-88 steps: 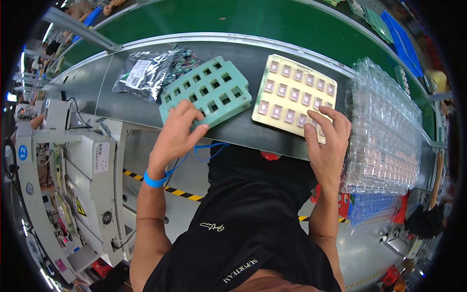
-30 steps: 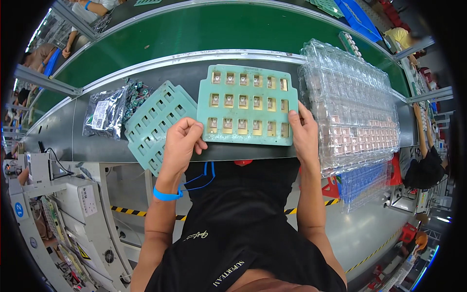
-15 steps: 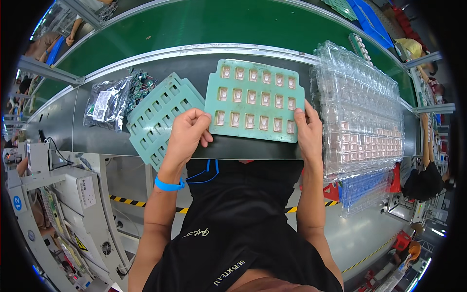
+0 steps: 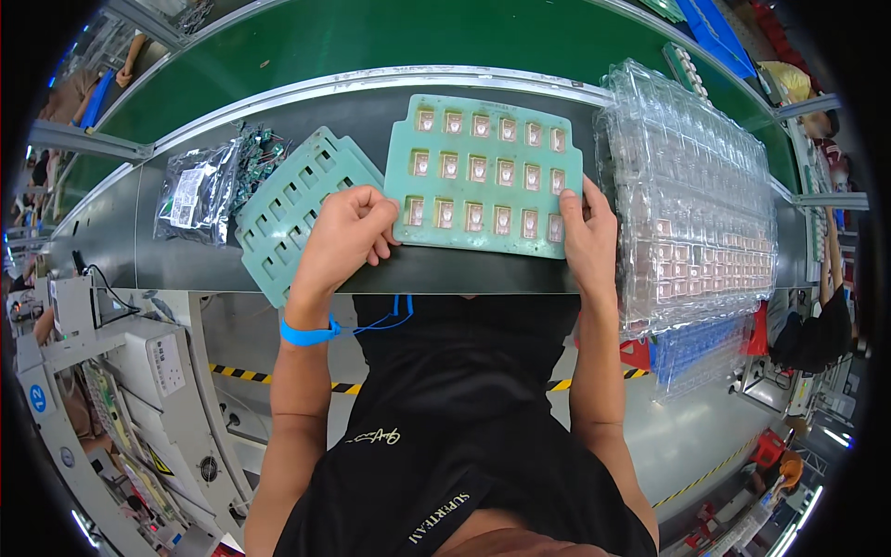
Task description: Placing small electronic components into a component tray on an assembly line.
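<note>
A pale green tray (image 4: pixel 457 190) with rows of rectangular pockets is tilted up over the bench in front of me. Small clear-and-pinkish pieces sit in its pockets. My left hand (image 4: pixel 345 234) is closed at its lower left corner, thumb against the edge and the other fingers curled. Gripping the right edge is my right hand (image 4: pixel 591 239), its thumb on top and its fingers along the side and behind. A second green tray (image 4: pixel 295 212) lies askew on the bench behind my left hand; its pockets look dark. A blue wrist strap (image 4: pixel 311 332) circles my left wrist.
Stacked clear plastic blister trays (image 4: pixel 691 209) stand to the right, the lower rows filled with pinkish pieces. On the left lie a silvery bag (image 4: pixel 193 200) and a heap of small circuit boards (image 4: pixel 260 158). A metal rail (image 4: pixel 371 82) separates the bench from a green conveyor belt (image 4: pixel 399 37).
The whole view has shifted slightly. The held tray has moved a little away from me and tilts a bit more upright, both hands staying at its edges.
</note>
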Demonstrator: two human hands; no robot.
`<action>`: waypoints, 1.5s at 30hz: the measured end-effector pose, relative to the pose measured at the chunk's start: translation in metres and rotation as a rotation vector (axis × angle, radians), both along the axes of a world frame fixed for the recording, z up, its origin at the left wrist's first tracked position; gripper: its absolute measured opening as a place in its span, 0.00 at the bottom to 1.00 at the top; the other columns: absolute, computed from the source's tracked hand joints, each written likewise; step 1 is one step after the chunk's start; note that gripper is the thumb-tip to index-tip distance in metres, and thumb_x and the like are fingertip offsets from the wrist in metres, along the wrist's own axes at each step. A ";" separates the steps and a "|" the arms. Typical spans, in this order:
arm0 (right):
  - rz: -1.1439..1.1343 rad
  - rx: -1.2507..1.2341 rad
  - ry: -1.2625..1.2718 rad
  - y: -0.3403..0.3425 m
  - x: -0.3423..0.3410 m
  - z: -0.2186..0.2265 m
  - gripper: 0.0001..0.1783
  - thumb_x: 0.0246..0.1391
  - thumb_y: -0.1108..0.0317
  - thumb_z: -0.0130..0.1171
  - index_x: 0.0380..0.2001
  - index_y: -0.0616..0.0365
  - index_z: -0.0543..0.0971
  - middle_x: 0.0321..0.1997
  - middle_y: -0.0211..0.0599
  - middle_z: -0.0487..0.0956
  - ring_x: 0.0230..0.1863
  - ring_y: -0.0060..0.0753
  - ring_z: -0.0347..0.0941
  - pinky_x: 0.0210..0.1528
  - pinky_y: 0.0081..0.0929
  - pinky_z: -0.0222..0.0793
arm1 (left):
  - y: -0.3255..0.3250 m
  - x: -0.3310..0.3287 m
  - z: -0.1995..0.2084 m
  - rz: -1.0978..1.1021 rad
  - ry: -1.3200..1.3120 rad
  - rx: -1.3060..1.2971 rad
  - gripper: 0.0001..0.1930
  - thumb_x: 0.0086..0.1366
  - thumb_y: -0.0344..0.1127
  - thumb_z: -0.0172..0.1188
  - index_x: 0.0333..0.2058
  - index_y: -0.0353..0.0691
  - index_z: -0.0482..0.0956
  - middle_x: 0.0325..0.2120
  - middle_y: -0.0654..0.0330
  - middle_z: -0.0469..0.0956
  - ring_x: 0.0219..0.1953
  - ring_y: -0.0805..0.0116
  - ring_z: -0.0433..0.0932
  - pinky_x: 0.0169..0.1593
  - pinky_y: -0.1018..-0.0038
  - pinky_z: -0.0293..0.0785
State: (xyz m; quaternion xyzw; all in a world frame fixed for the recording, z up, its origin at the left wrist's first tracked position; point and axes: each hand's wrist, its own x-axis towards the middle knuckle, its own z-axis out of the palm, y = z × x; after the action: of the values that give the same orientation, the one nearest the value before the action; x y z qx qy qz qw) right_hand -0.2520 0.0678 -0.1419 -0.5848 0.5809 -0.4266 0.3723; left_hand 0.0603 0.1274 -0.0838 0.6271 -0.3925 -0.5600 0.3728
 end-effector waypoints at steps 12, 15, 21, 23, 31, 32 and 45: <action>0.019 0.014 -0.185 0.004 0.003 0.016 0.23 0.70 0.66 0.55 0.63 0.69 0.74 0.51 0.40 0.82 0.46 0.22 0.74 0.49 0.23 0.70 | 0.006 -0.012 0.002 0.091 0.009 -0.110 0.12 0.71 0.38 0.59 0.32 0.35 0.76 0.20 0.62 0.78 0.20 0.76 0.76 0.22 0.79 0.69; 0.020 -0.022 -0.249 0.004 0.004 0.016 0.23 0.70 0.66 0.55 0.63 0.69 0.74 0.51 0.38 0.81 0.46 0.21 0.73 0.49 0.22 0.70 | 0.003 -0.013 0.008 0.148 0.088 -0.111 0.10 0.71 0.36 0.59 0.39 0.35 0.73 0.20 0.61 0.78 0.19 0.75 0.76 0.22 0.79 0.68; 0.024 0.017 -0.165 0.005 0.000 0.007 0.23 0.70 0.66 0.56 0.62 0.70 0.74 0.49 0.37 0.81 0.44 0.20 0.72 0.48 0.22 0.70 | 0.006 -0.013 0.004 0.148 0.070 -0.058 0.13 0.70 0.32 0.60 0.47 0.36 0.66 0.20 0.59 0.77 0.18 0.74 0.75 0.20 0.78 0.67; 0.035 0.010 -0.143 0.003 -0.002 0.006 0.23 0.70 0.66 0.56 0.62 0.70 0.74 0.48 0.37 0.81 0.44 0.20 0.72 0.48 0.22 0.69 | 0.007 -0.012 0.002 0.144 0.063 -0.049 0.13 0.70 0.32 0.59 0.46 0.36 0.66 0.20 0.59 0.77 0.18 0.74 0.75 0.20 0.78 0.67; 0.039 0.042 -0.225 0.005 0.001 0.010 0.23 0.69 0.67 0.56 0.62 0.70 0.75 0.48 0.37 0.80 0.45 0.21 0.72 0.49 0.22 0.69 | 0.006 -0.013 -0.001 0.109 0.054 -0.016 0.14 0.70 0.32 0.60 0.46 0.35 0.65 0.19 0.59 0.77 0.17 0.73 0.75 0.19 0.78 0.66; 0.034 0.038 -0.201 0.004 0.001 0.010 0.23 0.69 0.67 0.56 0.62 0.70 0.75 0.48 0.37 0.80 0.46 0.21 0.72 0.49 0.22 0.69 | 0.005 -0.012 -0.002 0.109 0.054 -0.015 0.14 0.70 0.32 0.60 0.46 0.35 0.65 0.19 0.59 0.77 0.17 0.73 0.75 0.19 0.78 0.66; 0.007 0.016 -0.084 0.003 -0.001 0.007 0.23 0.67 0.66 0.57 0.61 0.66 0.77 0.45 0.37 0.79 0.43 0.24 0.72 0.47 0.25 0.69 | 0.002 -0.011 0.001 0.083 0.017 0.015 0.15 0.69 0.34 0.60 0.47 0.34 0.66 0.20 0.57 0.78 0.17 0.73 0.74 0.19 0.77 0.66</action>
State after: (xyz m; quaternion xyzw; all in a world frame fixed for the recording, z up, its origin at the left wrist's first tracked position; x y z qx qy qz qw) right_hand -0.2529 0.0713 -0.1347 -0.5655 0.5660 -0.4447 0.4026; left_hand 0.0491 0.1297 -0.0825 0.6409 -0.3587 -0.5524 0.3942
